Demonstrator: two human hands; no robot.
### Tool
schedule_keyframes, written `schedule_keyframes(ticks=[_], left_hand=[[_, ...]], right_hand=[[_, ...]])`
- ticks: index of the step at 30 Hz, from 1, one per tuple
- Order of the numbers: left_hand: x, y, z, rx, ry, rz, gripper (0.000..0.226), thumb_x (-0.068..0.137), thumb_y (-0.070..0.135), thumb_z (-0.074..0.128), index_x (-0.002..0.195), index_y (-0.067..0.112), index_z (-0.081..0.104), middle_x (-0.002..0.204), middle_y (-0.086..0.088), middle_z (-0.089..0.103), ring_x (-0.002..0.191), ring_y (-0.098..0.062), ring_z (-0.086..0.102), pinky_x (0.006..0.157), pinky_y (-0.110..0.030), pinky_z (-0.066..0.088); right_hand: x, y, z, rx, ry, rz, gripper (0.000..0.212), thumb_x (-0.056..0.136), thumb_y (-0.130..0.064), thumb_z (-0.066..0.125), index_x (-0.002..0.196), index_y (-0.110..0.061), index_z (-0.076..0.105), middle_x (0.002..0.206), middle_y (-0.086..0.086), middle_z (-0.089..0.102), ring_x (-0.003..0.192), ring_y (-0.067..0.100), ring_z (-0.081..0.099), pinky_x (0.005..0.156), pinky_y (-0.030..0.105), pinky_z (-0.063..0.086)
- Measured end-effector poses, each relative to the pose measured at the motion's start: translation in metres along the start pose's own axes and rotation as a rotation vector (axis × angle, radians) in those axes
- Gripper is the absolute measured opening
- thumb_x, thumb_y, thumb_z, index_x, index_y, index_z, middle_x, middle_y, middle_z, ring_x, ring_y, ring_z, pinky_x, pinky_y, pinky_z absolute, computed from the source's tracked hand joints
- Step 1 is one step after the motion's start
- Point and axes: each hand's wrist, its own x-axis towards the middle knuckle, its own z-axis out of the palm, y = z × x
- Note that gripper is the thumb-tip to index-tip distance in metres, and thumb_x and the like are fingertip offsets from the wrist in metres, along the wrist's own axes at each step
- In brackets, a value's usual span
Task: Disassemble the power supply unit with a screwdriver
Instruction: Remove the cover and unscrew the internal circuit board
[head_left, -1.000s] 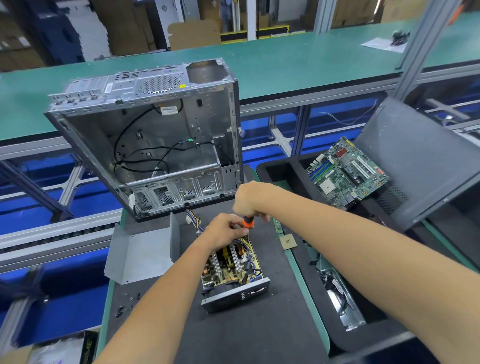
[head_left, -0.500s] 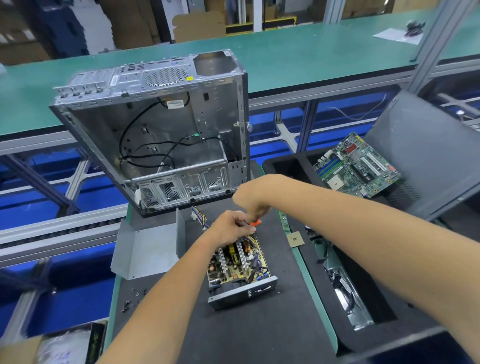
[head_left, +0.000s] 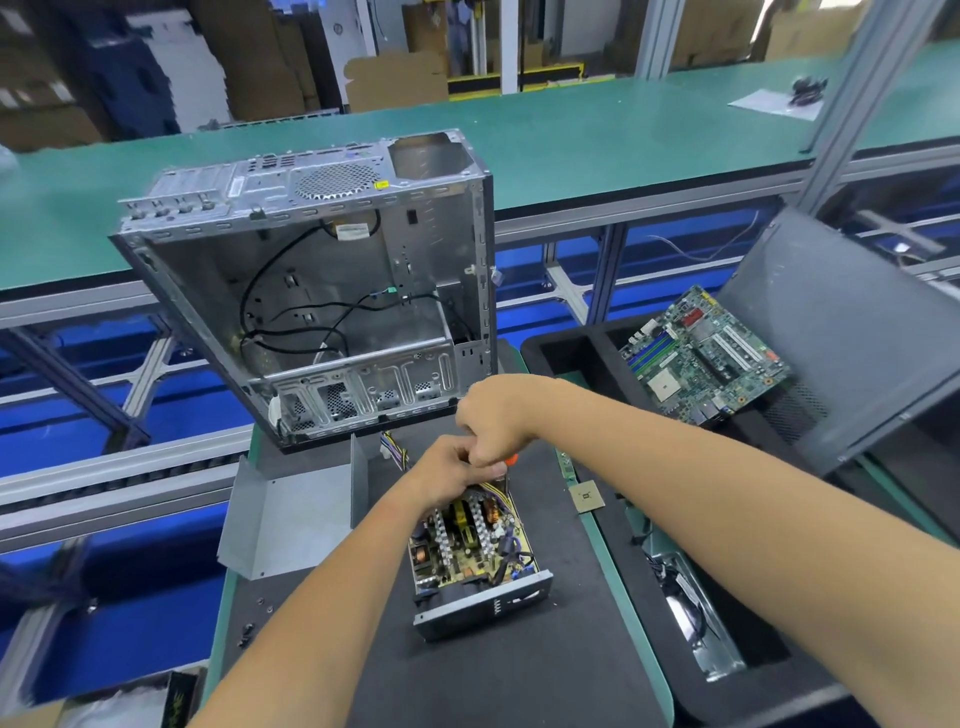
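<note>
The opened power supply unit (head_left: 475, 558) lies on the dark worktop (head_left: 509, 675), circuit board exposed. At its far end the right hand (head_left: 493, 418) has its grip clamped on an orange-handled screwdriver (head_left: 510, 459). The left hand (head_left: 452, 470) curls its grip just beside it; on what, cannot be told. An empty computer case (head_left: 317, 280) stands behind.

We record a bare grey sheet-metal computer case (head_left: 332, 291), dull and perforated. We note a matt black mat (head_left: 498, 675) over the counter, an orange plastic screwdriver handle (head_left: 511, 459), a folded grey sheet-metal cover (head_left: 291, 519), and a glossy green circuit board (head_left: 706, 358).
</note>
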Motion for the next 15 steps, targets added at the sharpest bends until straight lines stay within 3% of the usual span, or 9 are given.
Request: schedule_keyframes(ticks=[4, 7, 9, 13, 15], left_hand=[[0.0, 0.002, 0.003, -0.022, 0.017, 0.018, 0.015, 0.081, 0.006, 0.073, 0.097, 0.006, 0.074, 0.087, -0.011, 0.071, 0.074, -0.003, 0.06, 0.07, -0.012, 0.046], [-0.001, 0.003, 0.003, -0.072, -0.003, 0.018, 0.017, 0.081, 0.01, 0.074, 0.095, 0.02, 0.074, 0.084, -0.004, 0.069, 0.071, -0.001, 0.061, 0.072, -0.012, 0.046], [-0.001, 0.003, 0.002, -0.07, -0.013, 0.004, 0.017, 0.08, 0.018, 0.076, 0.094, 0.028, 0.076, 0.086, -0.001, 0.072, 0.077, -0.005, 0.063, 0.077, -0.016, 0.048], [0.0, 0.0, 0.0, -0.073, -0.009, -0.009, 0.015, 0.077, 0.018, 0.079, 0.089, 0.025, 0.077, 0.082, 0.005, 0.073, 0.075, -0.002, 0.063, 0.073, -0.013, 0.049], [0.0, -0.001, -0.002, -0.055, -0.004, -0.016, 0.016, 0.078, 0.011, 0.077, 0.093, 0.016, 0.076, 0.087, -0.003, 0.073, 0.078, -0.006, 0.063, 0.077, -0.018, 0.049]], right_hand=[[0.002, 0.004, 0.008, 0.28, 0.213, 0.122, 0.015, 0.089, -0.023, 0.05, 0.086, -0.01, 0.042, 0.103, 0.011, 0.056, 0.081, 0.028, 0.053, 0.067, 0.035, 0.044], [0.0, 0.006, 0.011, 0.277, 0.257, 0.362, 0.03, 0.091, -0.031, 0.047, 0.11, -0.008, 0.051, 0.112, 0.012, 0.055, 0.091, 0.03, 0.054, 0.069, 0.034, 0.041], [-0.002, 0.004, 0.011, 0.233, 0.217, 0.494, 0.032, 0.093, -0.031, 0.043, 0.111, -0.01, 0.058, 0.108, 0.01, 0.059, 0.083, 0.029, 0.051, 0.066, 0.035, 0.041], [-0.002, -0.002, 0.006, 0.129, 0.127, 0.348, 0.015, 0.093, -0.018, 0.045, 0.1, -0.009, 0.055, 0.108, 0.014, 0.06, 0.079, 0.028, 0.052, 0.065, 0.035, 0.043], [-0.005, 0.0, 0.001, 0.048, 0.101, 0.223, 0.011, 0.094, -0.02, 0.047, 0.094, -0.01, 0.052, 0.104, 0.013, 0.061, 0.078, 0.026, 0.054, 0.064, 0.033, 0.044]])
